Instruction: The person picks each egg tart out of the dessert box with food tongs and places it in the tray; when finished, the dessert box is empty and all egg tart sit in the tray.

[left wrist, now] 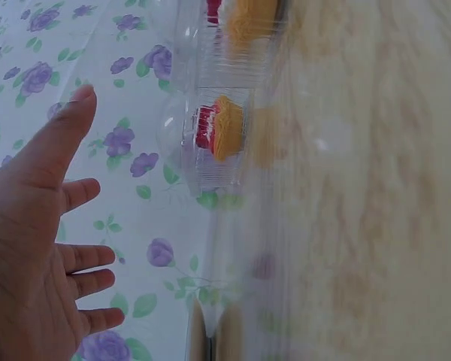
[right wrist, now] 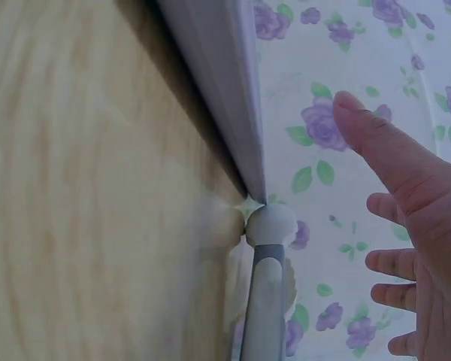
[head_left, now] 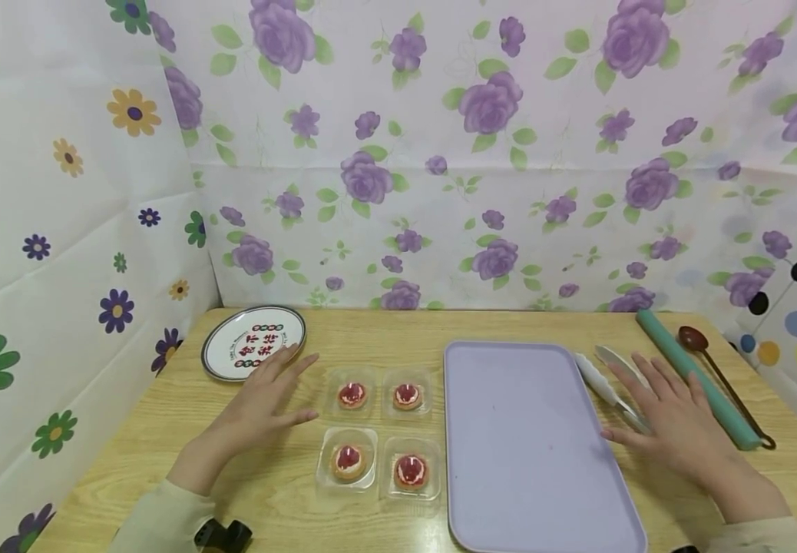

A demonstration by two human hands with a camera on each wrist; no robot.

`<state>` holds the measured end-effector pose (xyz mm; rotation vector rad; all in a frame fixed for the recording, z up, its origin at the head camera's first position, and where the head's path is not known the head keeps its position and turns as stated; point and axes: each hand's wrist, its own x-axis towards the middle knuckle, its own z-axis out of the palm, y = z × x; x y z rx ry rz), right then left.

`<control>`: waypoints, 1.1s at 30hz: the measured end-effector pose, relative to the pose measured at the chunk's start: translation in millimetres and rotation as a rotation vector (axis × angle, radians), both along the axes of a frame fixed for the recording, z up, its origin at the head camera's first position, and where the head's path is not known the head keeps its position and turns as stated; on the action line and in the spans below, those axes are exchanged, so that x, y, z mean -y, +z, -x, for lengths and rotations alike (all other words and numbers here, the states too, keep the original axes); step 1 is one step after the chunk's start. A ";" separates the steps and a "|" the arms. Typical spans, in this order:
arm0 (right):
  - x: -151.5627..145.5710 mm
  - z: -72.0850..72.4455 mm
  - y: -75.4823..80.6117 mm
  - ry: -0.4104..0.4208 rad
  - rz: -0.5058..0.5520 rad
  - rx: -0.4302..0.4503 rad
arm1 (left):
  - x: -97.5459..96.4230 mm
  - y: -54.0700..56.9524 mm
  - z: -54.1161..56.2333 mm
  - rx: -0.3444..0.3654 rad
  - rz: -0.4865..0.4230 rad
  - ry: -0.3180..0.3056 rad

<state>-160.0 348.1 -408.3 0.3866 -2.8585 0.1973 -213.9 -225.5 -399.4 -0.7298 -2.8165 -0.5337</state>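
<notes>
My left hand [head_left: 249,418] is held with fingers spread and nothing in it, between the round plate [head_left: 222,346] and several small red-topped tarts. Each tart sits in a clear plastic box; the front-left tart [head_left: 348,461] is nearest me, and another tart [left wrist: 222,128] shows side-on in the left wrist view. My right hand [head_left: 678,422] also has spread, empty fingers. It is over white-ended tongs [head_left: 597,378], partly hiding them, beside the lavender tray [head_left: 523,445]. In the right wrist view the tongs [right wrist: 264,301] stand beyond the tray's edge [right wrist: 218,83], apart from the fingers.
A teal rolling pin [head_left: 682,361] lies slantwise at the right, with a brown long-handled spoon [head_left: 694,339] beyond it. Flowered cloth [head_left: 426,230] hangs behind the wooden table [head_left: 371,338], and another patterned sheet [head_left: 81,230] covers the left side.
</notes>
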 end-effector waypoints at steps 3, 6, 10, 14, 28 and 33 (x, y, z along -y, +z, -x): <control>0.9 -1.1 3.0 0.007 -0.003 -0.008 | 0.8 0.3 -0.2 0.012 -0.039 -0.010; 3.1 -2.5 7.2 0.019 0.009 -0.018 | 1.8 0.3 -0.5 0.038 -0.072 -0.020; 9.6 -4.3 15.0 0.065 0.054 -0.021 | 3.2 2.1 -1.3 0.081 -0.130 -0.039; 18.5 -8.1 24.5 0.093 0.088 0.013 | 3.5 6.6 -2.0 0.134 -0.253 -0.114; 66.2 -24.8 66.9 0.157 0.098 0.046 | 8.1 17.3 -2.3 0.363 -0.567 -0.460; 88.8 -28.1 76.7 0.217 0.115 0.019 | 7.6 16.4 -5.1 0.413 -0.576 -0.513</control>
